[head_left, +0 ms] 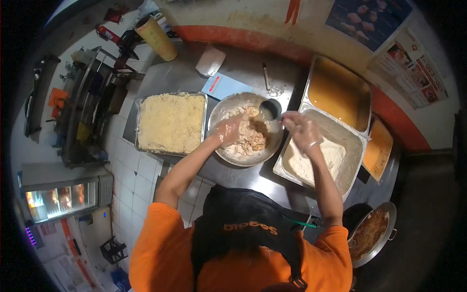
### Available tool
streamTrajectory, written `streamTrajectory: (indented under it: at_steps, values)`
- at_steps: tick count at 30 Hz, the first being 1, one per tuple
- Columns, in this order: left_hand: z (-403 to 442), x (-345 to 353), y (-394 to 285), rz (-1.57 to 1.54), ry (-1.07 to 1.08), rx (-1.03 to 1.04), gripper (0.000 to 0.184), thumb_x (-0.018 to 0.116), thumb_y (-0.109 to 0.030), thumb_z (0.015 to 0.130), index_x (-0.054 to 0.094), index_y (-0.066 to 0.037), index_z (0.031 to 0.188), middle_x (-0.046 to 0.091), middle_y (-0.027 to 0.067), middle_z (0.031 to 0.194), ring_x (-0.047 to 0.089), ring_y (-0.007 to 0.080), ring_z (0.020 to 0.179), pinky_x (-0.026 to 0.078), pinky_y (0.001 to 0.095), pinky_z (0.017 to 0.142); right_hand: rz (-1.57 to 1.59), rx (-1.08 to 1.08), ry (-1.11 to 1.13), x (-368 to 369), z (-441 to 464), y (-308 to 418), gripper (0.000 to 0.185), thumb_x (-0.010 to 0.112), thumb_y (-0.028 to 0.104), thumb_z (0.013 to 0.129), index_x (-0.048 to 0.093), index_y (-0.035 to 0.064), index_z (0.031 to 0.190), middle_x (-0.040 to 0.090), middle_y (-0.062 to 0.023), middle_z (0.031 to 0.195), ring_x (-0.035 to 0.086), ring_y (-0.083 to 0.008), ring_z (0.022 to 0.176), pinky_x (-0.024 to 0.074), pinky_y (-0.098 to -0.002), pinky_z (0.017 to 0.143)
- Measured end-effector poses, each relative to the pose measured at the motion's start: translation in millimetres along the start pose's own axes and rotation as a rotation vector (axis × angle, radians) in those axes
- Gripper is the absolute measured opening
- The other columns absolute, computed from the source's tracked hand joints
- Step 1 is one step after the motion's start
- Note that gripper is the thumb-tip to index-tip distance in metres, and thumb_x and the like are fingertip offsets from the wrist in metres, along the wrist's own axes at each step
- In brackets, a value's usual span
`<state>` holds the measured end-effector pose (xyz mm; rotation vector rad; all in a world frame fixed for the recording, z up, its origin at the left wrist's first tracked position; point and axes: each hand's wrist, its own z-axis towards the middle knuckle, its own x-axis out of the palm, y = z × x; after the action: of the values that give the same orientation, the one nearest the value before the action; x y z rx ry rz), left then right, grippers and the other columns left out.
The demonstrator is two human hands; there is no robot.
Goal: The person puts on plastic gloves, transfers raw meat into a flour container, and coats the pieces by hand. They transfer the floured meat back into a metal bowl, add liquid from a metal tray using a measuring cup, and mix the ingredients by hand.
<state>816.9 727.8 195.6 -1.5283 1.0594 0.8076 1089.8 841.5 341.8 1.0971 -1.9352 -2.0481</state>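
Observation:
A wide steel bowl (219, 155) holds pale, wet, flour-coated pieces of what looks like raw chicken (248, 138). My left hand (228, 130), in a clear plastic glove, reaches into the bowl from the left and touches the pieces; its fingertips are partly lost among them. Over the bowl's right rim, my gloved right hand (302, 130) is closed on the handle of a ladle (270, 109). The round ladle head is tilted over the upper right of the bowl, and looks dark with liquid.
A tray of yellow crumbs (170, 121) sits left. To the right are a deep pan of flour (311, 163), a pan of orange-brown liquid (339, 92), an orange tub (378, 148) and a wok (373, 233). A blue packet (224, 86) and a marker-like stick (266, 77) lie behind.

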Motion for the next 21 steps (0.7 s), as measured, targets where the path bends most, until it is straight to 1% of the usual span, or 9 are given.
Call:
streamTrajectory:
  at_steps: [3,6,7,10,11,13,15,18,21]
  values:
    - [-0.4,-19.6,0.5,-0.030,-0.022,-0.153,0.062,0.057,-0.012,0.086,0.038,0.005,0.143,0.068,0.0280,0.087,0.068,0.0441,0.085,0.054,0.0469,0.081,-0.471,-0.488,-0.161,29.8,-8.7,-0.5,0.012,0.066,0.011,0.087,0.069,0.0070,0.098,0.061,-0.0169,0.064,0.061,-0.0348,0.055,0.0497,-0.0454,0.050]
    - [-16.6,-78.3,-37.6,-0.374,0.032,-0.184,0.066,0.060,-0.012,0.084,0.037,0.004,0.143,0.068,0.0285,0.093,0.068,0.0433,0.091,0.054,0.0463,0.084,-0.741,-0.427,-0.080,35.5,-21.3,22.3,0.035,0.065,0.001,0.074,0.069,0.0110,0.108,0.064,-0.0171,0.073,0.064,-0.0363,0.067,0.0515,-0.0467,0.062]
    - [-12.7,-77.6,-36.2,-0.375,0.075,-0.211,0.071,0.061,-0.010,0.082,0.034,0.004,0.146,0.066,0.0295,0.108,0.065,0.0422,0.104,0.051,0.0449,0.092,-0.560,-0.647,-0.245,39.5,-21.9,16.4,0.035,0.066,0.003,0.073,0.068,0.0115,0.107,0.056,-0.0144,0.067,0.059,-0.0350,0.062,0.0482,-0.0480,0.058]
    - [-21.2,-104.8,-52.0,-0.502,0.179,-0.115,0.081,0.069,-0.008,0.075,0.036,-0.002,0.149,0.058,0.0255,0.133,0.058,0.0340,0.122,0.045,0.0359,0.106,-0.719,-0.575,-0.163,23.4,-25.9,35.2,0.030,0.068,0.004,0.078,0.068,0.0107,0.107,0.061,-0.0153,0.070,0.063,-0.0350,0.067,0.0503,-0.0453,0.060]
    - [-8.2,-70.5,-19.1,-0.564,0.226,-0.118,0.083,0.077,-0.008,0.073,0.041,-0.006,0.147,0.048,0.0195,0.147,0.047,0.0319,0.136,0.037,0.0350,0.114,-0.605,-0.550,-0.188,20.0,-22.1,32.3,0.027,0.068,0.006,0.081,0.068,0.0106,0.108,0.063,-0.0147,0.071,0.064,-0.0333,0.067,0.0513,-0.0433,0.061]
    - [-12.1,-87.2,-21.5,-0.717,0.152,-0.047,0.085,0.080,-0.009,0.070,0.043,-0.008,0.146,0.050,0.0179,0.146,0.048,0.0309,0.135,0.039,0.0359,0.113,-0.375,-0.492,-0.238,7.2,-13.1,21.1,0.022,0.067,0.010,0.087,0.068,0.0105,0.109,0.068,-0.0136,0.074,0.067,-0.0298,0.068,0.0532,-0.0394,0.062]
    - [-19.9,-111.9,-40.6,-1.087,0.073,-0.008,0.088,0.084,-0.008,0.065,0.047,-0.011,0.144,0.052,0.0148,0.145,0.049,0.0280,0.133,0.043,0.0376,0.111,0.098,-0.122,-0.243,-9.9,-7.3,13.5,0.022,0.066,0.018,0.095,0.069,0.0078,0.114,0.074,-0.0105,0.087,0.070,-0.0201,0.081,0.0540,-0.0322,0.076]
    - [-15.0,-142.2,-55.7,-0.631,0.145,-0.124,0.085,0.083,-0.007,0.065,0.049,-0.011,0.143,0.052,0.0145,0.145,0.051,0.0270,0.132,0.045,0.0404,0.109,0.199,-0.129,-0.349,-64.1,16.1,-17.4,0.027,0.067,0.022,0.095,0.070,0.0017,0.113,0.075,-0.0064,0.096,0.067,-0.0138,0.089,0.0518,-0.0285,0.081]
    - [3.3,-78.3,-49.2,-0.093,0.148,0.095,0.091,0.082,-0.014,0.065,0.045,-0.016,0.147,0.044,0.0163,0.151,0.046,0.0404,0.134,0.040,0.0496,0.112,0.201,0.137,-0.514,-119.1,34.3,-28.5,0.026,0.069,0.021,0.091,0.072,0.0023,0.110,0.074,-0.0059,0.095,0.063,-0.0119,0.088,0.0480,-0.0267,0.080]
